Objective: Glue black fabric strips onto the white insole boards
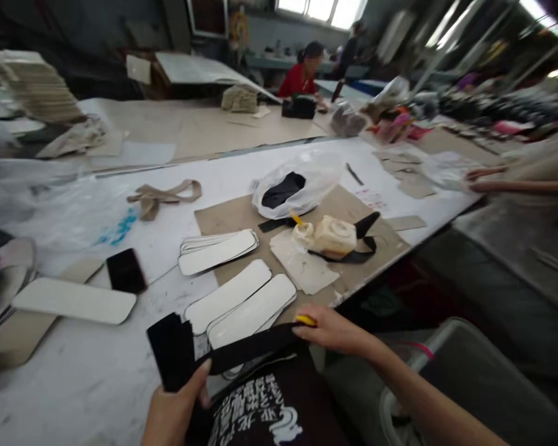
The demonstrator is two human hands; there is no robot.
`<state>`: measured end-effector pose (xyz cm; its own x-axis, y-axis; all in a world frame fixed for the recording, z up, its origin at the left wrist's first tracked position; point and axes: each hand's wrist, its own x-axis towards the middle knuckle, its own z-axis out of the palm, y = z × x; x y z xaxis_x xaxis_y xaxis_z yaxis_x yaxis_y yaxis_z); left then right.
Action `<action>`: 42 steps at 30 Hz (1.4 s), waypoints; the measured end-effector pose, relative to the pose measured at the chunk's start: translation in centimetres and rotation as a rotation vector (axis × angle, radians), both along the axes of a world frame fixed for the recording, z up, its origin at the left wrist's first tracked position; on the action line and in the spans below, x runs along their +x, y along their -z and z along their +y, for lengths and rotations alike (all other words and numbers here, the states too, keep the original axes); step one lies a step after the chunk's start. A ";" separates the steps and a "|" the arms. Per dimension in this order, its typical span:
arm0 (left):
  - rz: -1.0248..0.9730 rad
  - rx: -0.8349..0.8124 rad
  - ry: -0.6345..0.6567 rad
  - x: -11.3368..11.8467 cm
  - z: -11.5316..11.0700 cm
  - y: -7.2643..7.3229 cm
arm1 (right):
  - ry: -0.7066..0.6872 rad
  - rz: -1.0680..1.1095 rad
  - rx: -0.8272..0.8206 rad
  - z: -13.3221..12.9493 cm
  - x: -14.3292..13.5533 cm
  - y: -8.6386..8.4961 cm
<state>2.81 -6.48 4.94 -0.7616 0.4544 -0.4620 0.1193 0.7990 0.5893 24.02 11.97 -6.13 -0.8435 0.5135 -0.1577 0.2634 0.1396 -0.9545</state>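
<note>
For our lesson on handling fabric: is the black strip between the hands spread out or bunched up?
Spread out: the black strip runs nearly straight from the left hand to the right hand.

Light glares in, washed out to white, through the far window (320,8), leaving the room's back dim and murky. The pale table (74,387) is softly lit, with deep shadow beyond its right edge, and the black strip (255,348) shows little detail. Wide-angle stretching and blur smear the far-right heap (474,102) and left-hand plastic sheeting (46,204).
</note>
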 end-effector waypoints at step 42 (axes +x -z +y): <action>0.174 -0.211 -0.367 0.3 5.9 6.3 | 0.246 -0.325 0.676 4.1 -6.0 8.3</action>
